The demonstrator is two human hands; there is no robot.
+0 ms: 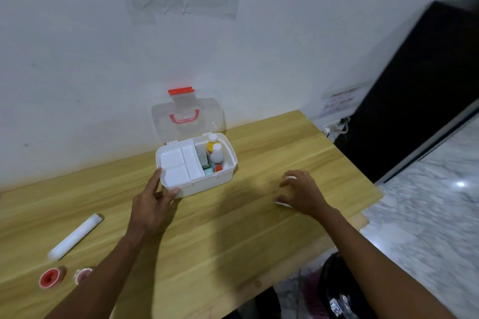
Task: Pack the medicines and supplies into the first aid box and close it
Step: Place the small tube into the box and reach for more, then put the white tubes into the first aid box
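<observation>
The white first aid box (207, 184) stands open at the back of the wooden table (220, 235), its clear lid (186, 114) with red handle and latch tilted up against the wall. A white tray insert (178, 163) fills its left side; a yellow bottle (212, 144), a grey bottle (217, 155) and small packets sit in the right side. My left hand (153, 204) touches the box's front left corner, fingers apart. My right hand (300, 191) hovers over a small white item (282, 203) on the table, fingers curled around it; the grip is unclear.
A long white roll (75, 235) lies at the left of the table. Two red tape rolls (50, 278) (83, 274) sit near the front left edge. A dark cabinet (414, 90) stands at the right, marble floor below it. A dark bag (334, 290) lies under the table's front edge.
</observation>
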